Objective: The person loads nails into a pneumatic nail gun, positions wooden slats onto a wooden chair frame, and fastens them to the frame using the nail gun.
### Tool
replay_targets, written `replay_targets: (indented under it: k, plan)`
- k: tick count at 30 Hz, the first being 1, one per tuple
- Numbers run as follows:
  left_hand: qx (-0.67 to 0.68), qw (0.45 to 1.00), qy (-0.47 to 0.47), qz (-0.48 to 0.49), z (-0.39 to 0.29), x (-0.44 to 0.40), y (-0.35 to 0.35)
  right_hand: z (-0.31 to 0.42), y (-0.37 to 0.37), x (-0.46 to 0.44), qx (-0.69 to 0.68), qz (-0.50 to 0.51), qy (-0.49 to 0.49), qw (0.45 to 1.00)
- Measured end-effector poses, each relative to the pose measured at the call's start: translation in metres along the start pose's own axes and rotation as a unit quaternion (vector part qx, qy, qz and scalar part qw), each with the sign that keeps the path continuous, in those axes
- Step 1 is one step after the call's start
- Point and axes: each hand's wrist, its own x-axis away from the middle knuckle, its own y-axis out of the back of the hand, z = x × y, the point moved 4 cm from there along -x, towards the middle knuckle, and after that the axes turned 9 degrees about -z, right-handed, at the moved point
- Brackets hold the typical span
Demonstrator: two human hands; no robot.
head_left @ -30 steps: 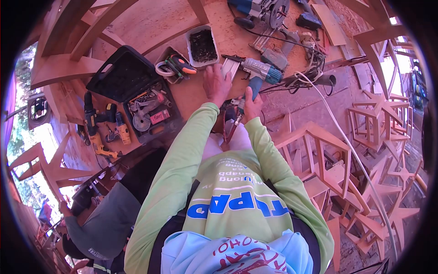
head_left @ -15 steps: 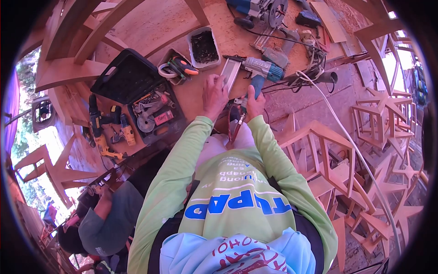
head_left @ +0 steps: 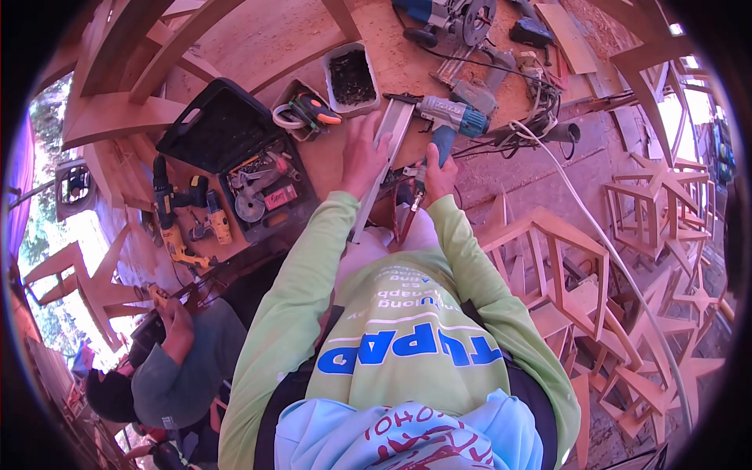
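Note:
My right hand (head_left: 441, 174) is wrapped round the handle of a blue and silver nail gun (head_left: 454, 116), which lies on its side at the bench edge. A hose fitting (head_left: 415, 202) hangs from the handle's lower end. The gun's long silver magazine (head_left: 395, 125) points toward my body, with a metal rail slid far out past the bench edge. Beside the magazine, my left hand (head_left: 363, 157) rests against the rail's left side, its fingers partly apart; its grip on the rail is unclear.
A white tub (head_left: 375, 84) of dark pieces and an open black toolbox (head_left: 294, 160) are on the left. Yellow drills (head_left: 219, 222) lie beyond. A circular saw (head_left: 470, 23) is at the back. Wooden star frames (head_left: 568, 274) stand right; another person (head_left: 184, 368) works lower left.
The rail of the magazine has slid out toward my body. My left hand has shifted slightly left and its fingers have spread. The other person's arm has moved.

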Motion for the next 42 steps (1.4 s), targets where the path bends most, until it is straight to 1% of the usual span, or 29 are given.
replay_targets:
  k: [2,4,6,8,11,12,13,15,17,20,21,23,25,28,31,34,36,38,40,42]
  plan:
    - [0.039,0.999,0.016,-0.013,-0.004,0.015,0.04,0.002,0.0,-0.001,-0.016,0.006,-0.007,1.0]
    - [0.029,0.999,0.007,-0.041,-0.02,0.04,0.093,0.0,0.001,0.0,-0.019,0.012,-0.024,0.999]
    - [0.032,0.995,0.07,0.065,-0.021,0.072,0.137,0.008,-0.002,0.005,-0.02,0.011,-0.049,0.999]
    - [0.053,0.985,0.08,0.145,-0.045,0.096,0.174,0.007,0.002,0.008,-0.042,0.014,-0.076,0.996]
    - [-0.025,0.993,-0.029,0.114,-0.068,0.116,0.209,0.007,0.004,0.007,-0.103,0.037,-0.122,0.987]
    - [-0.006,0.995,-0.014,0.098,-0.076,0.116,0.214,0.01,0.006,0.011,-0.119,0.042,-0.143,0.982]
    - [0.005,0.995,-0.018,0.097,-0.08,0.116,0.217,0.011,0.008,0.015,-0.132,0.046,-0.163,0.977]
    - [0.031,0.995,-0.024,0.091,-0.082,0.115,0.218,0.013,0.009,0.02,-0.131,0.053,-0.167,0.976]
    - [0.006,0.992,-0.079,0.095,-0.08,0.111,0.222,0.014,0.009,0.029,-0.134,0.05,-0.156,0.977]
    - [-0.017,0.982,-0.134,0.132,-0.09,0.087,0.216,0.026,0.01,0.053,-0.106,0.047,-0.083,0.99]
    - [-0.026,0.978,-0.15,0.146,-0.094,0.073,0.207,0.027,0.01,0.06,-0.099,0.056,-0.061,0.992]
    - [-0.017,0.976,-0.169,0.134,-0.092,0.049,0.172,0.032,0.012,0.074,-0.094,0.072,-0.015,0.993]
    - [-0.072,0.97,-0.193,0.126,-0.08,0.03,0.13,0.041,0.013,0.094,-0.08,0.082,0.004,0.993]
    - [-0.164,0.958,-0.207,0.111,-0.078,0.018,0.097,0.047,0.015,0.113,-0.085,0.09,0.02,0.992]
    - [-0.192,0.953,-0.195,0.134,-0.088,0.019,0.093,0.044,0.023,0.118,-0.107,0.105,0.023,0.988]
    - [-0.085,0.971,-0.157,0.158,-0.08,0.02,0.094,0.044,0.03,0.123,-0.115,0.102,0.014,0.988]
    - [-0.014,0.981,-0.179,0.073,-0.087,0.027,0.116,0.046,0.031,0.119,-0.123,0.096,0.024,0.987]
    - [0.044,0.977,-0.207,-0.011,-0.097,0.049,0.153,0.048,0.036,0.116,-0.12,0.088,0.027,0.989]
    - [0.038,0.977,-0.202,-0.063,-0.116,0.087,0.205,0.056,0.041,0.119,-0.112,0.076,0.025,0.99]
    - [0.019,0.97,-0.216,-0.109,-0.13,0.124,0.231,0.059,0.045,0.121,-0.124,0.059,0.007,0.991]
